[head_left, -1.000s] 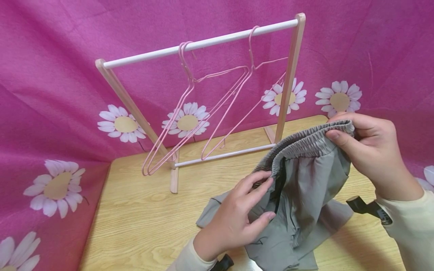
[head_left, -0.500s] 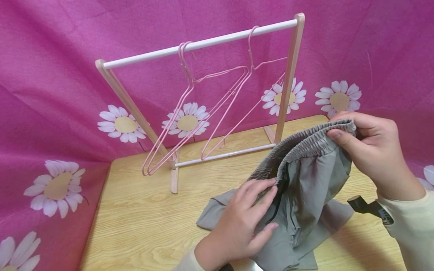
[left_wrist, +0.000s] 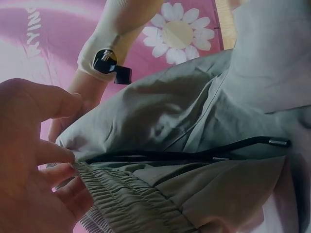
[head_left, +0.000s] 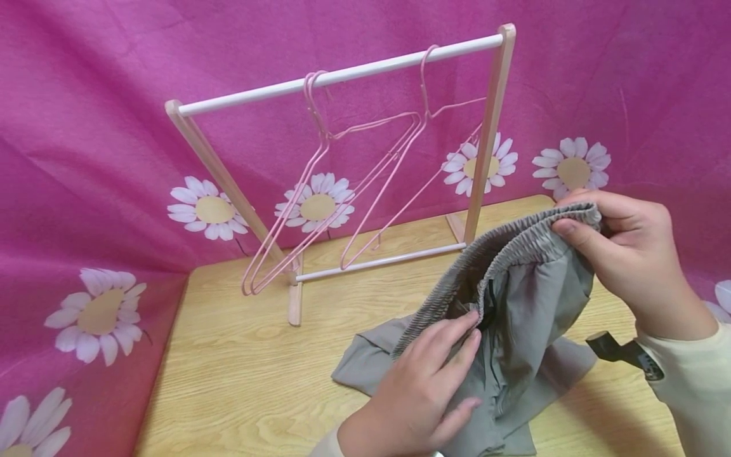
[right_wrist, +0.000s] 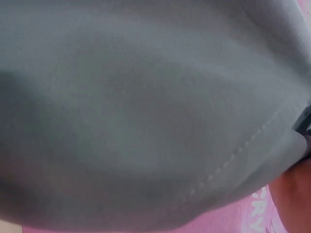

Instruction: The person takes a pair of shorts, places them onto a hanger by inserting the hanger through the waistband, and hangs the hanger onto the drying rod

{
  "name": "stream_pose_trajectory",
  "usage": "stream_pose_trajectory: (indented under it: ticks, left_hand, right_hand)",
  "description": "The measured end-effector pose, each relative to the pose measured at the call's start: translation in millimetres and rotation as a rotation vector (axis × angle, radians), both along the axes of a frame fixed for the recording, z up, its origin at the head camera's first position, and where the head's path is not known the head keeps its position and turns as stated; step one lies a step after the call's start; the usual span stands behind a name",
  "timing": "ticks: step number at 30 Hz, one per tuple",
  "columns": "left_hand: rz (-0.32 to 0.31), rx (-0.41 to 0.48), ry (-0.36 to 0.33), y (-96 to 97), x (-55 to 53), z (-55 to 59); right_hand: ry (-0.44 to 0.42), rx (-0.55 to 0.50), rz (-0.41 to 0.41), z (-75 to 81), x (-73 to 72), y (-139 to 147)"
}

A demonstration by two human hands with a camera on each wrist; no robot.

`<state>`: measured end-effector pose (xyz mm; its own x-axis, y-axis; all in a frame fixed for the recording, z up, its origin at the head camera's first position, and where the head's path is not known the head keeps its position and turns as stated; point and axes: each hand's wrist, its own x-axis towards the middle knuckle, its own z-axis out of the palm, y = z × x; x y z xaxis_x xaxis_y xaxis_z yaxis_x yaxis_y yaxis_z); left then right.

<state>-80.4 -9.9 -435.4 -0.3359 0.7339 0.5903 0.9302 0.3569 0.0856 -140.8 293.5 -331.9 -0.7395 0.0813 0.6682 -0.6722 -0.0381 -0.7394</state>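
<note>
Grey pants (head_left: 525, 298) with a gathered elastic waistband and a black drawstring (left_wrist: 194, 154) are lifted at the waist, their lower part on the table. My right hand (head_left: 634, 247) pinches the waistband's right end between thumb and fingers. My left hand (head_left: 417, 387) is at the waistband's near-left edge, fingers fairly straight and touching it, thumb apart. In the left wrist view, some fingertips of the left hand (left_wrist: 29, 160) go behind the waistband rim. Grey fabric (right_wrist: 146, 111) fills most of the right wrist view and hides the right hand there.
Behind the pants stands a small rack with a white top rail (head_left: 365, 71) and wooden posts. Pink wire hangers (head_left: 308, 171) hang from it. The wood-grain table (head_left: 228, 362) meets a pink flowered cloth (head_left: 85, 190) at the back and left.
My left hand has shifted slightly right along the waistband, and the waist opening shows wider. The right hand keeps its pinch in nearly the same place.
</note>
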Motion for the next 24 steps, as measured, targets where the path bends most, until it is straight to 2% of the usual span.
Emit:
stream_pose_trajectory:
  ticks: [15,24]
  left_hand:
    - [0.072,-0.092,0.095,8.9,5.7,-4.2]
    - [0.049,-0.032,0.084,6.6,-2.1,-6.7]
  right_hand:
    - [-0.013,0.013,0.000,-2.1,1.7,-0.3]
    - [-0.021,0.025,-0.019,-2.1,2.5,1.1]
